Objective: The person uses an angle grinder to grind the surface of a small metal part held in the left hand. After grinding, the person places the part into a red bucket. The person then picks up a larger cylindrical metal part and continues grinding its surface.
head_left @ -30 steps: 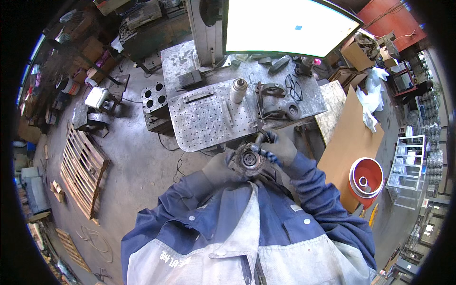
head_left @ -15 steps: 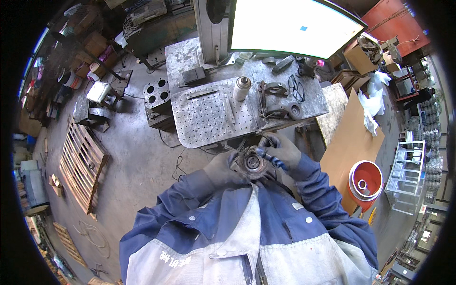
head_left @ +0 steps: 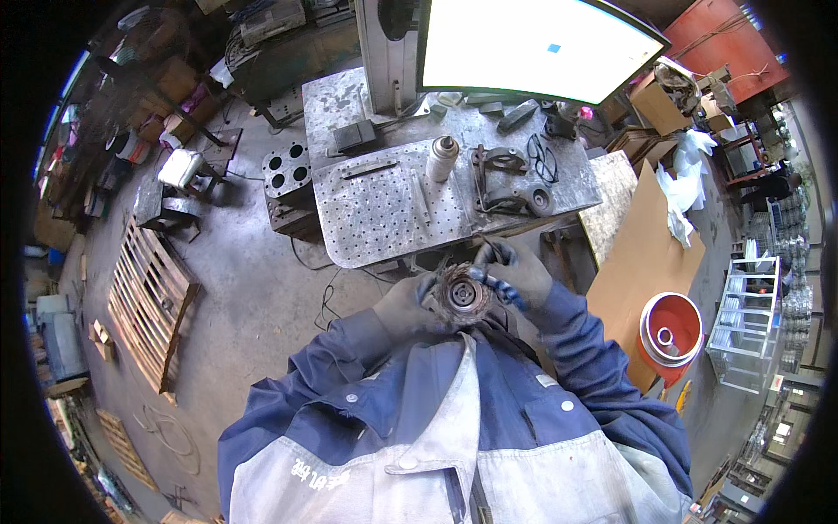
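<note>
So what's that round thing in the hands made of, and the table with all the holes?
The round rusty-brown ribbed part looks like dirty metal: dull, dark, with a grey hub. The grey perforated tabletop seems to be steel: bare, scuffed and shiny in patches. Both gloved hands, left and right, hold the part.

Daylight is filling the workshop evenly, and shadows are staying soft under the perforated metal surface (head_left: pixel 384 205). The white panel (head_left: pixel 537 44) at the top is glaring strongly and losing all detail. The fisheye lens is bending straight edges near the rim, and a black border is surrounding the round picture. The centre is looking sharp; the far edges are looking dim and blurred.
</note>
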Demonstrator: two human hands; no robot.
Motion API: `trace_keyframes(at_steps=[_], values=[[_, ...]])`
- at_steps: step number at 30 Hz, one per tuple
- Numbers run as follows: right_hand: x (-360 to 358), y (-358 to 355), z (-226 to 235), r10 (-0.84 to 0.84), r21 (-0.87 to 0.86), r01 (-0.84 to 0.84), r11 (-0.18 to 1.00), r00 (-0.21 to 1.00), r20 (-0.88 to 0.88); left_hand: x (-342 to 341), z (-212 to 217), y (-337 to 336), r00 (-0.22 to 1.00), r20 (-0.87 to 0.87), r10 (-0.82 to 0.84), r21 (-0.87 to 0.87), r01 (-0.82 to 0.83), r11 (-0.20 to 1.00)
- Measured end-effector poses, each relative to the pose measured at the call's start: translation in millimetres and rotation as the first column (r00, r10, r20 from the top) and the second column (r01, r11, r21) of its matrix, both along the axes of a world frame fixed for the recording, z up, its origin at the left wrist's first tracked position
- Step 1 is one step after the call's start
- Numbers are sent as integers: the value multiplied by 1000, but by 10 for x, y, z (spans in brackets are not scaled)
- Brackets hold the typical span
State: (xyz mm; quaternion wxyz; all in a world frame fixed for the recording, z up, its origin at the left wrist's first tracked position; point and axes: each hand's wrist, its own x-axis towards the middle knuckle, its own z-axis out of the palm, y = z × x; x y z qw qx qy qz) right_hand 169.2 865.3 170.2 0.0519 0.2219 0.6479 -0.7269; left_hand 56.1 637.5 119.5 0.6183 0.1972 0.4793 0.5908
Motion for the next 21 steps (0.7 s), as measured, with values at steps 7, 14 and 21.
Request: trace_keyframes(at_steps=[7,14,21], values=[[-424,176,-1,413,32,-416,909,908,71,67,9,-20,1000,20,-12,31,11,999],[-240,51,-17,297,-39,-295,955,954,36,43,82,-98,995,-94,-11,-45,7,999],[-4,-81,105,-123,86,115,990,987,99,6,22,-79,996,15,89,58,-90,994]])
